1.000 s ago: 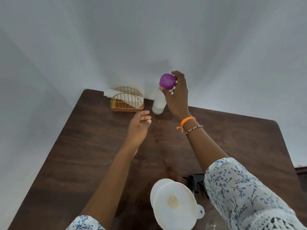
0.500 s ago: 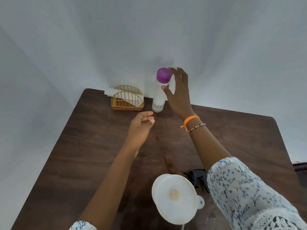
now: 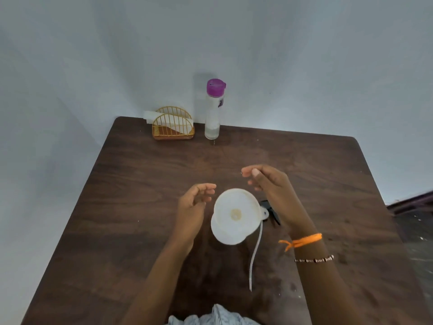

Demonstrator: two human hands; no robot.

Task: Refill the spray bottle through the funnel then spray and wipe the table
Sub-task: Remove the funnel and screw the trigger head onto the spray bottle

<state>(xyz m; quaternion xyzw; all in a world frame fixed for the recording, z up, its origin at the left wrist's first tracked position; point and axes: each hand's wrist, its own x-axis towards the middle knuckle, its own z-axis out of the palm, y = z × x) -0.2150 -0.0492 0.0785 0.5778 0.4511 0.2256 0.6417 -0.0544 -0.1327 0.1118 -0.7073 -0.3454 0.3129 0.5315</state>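
A white funnel point(image 3: 235, 213) sits in the mouth of the white spray bottle point(image 3: 225, 238), which stands mid-table and is mostly hidden under it. The black spray head point(image 3: 271, 211) lies just right of the bottle, its white dip tube point(image 3: 255, 256) trailing toward me. My left hand point(image 3: 193, 207) hovers left of the funnel with loosely curled fingers, holding nothing. My right hand point(image 3: 271, 186) hovers above and right of the funnel, fingers relaxed, partly covering the spray head. A clear bottle with a purple cap point(image 3: 213, 109) stands upright at the far edge.
A gold wire holder with white napkins point(image 3: 173, 124) sits at the far edge, left of the capped bottle. The dark wooden table point(image 3: 131, 207) meets pale walls at the back and left. Its right edge borders a dark floor.
My right hand let go of the purple-capped bottle, which now stands by the wall. Both hands have drawn back to either side of the funnel.
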